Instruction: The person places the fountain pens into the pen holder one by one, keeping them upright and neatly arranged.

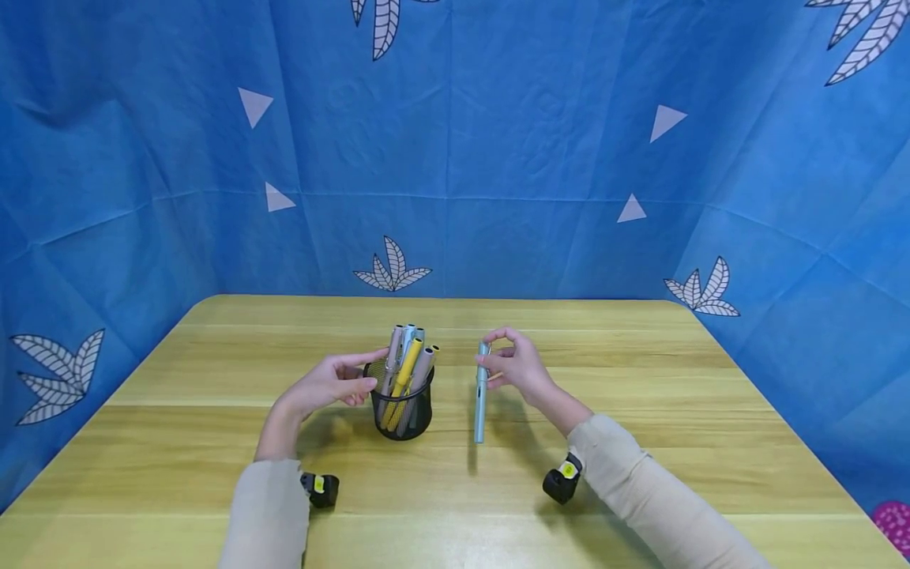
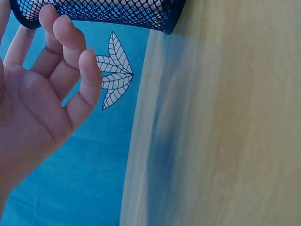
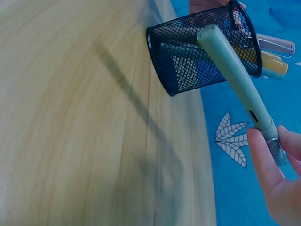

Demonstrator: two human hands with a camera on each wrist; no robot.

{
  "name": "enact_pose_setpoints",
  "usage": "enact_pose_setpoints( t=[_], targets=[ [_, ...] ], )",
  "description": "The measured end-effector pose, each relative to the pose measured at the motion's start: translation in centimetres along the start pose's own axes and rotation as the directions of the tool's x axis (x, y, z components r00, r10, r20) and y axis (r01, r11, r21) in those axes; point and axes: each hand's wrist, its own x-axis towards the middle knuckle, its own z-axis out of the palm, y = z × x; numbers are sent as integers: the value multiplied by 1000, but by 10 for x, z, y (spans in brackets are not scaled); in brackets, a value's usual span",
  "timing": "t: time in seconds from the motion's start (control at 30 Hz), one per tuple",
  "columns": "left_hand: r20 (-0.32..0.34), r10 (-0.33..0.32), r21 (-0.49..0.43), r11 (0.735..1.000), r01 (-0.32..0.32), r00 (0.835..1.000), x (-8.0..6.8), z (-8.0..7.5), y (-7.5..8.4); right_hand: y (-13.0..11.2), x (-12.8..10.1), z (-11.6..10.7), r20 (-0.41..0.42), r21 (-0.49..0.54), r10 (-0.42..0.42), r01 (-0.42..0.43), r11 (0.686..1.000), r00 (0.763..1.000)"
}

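A black mesh pen holder stands on the wooden table, filled with several pens, among them a yellow pen and a grey pen. My left hand holds the holder at its left side, index finger along the back of the rim and thumb at the front; the left wrist view shows its other fingers bent below the mesh. To the right of the holder, my right hand pinches a light blue pen near its upper end. That pen hangs nearly upright, apart from the holder.
The pale wooden table spreads around both hands. A blue cloth with leaf and triangle prints hangs behind and at the sides. Small black cameras sit at the left wrist and right wrist.
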Motion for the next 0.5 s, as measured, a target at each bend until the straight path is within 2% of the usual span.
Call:
enact_pose_setpoints(
  t=[0.23,0.5],
  targets=[
    [9,0,-10,1000,0,1000,1,0,1,-5,0,-2,-9,51,-76,76,996,997],
    [9,-5,-2,1000,5,1000,0,0,3,-17,0,-2,-30,98,-126,128,987,992]
  ],
)
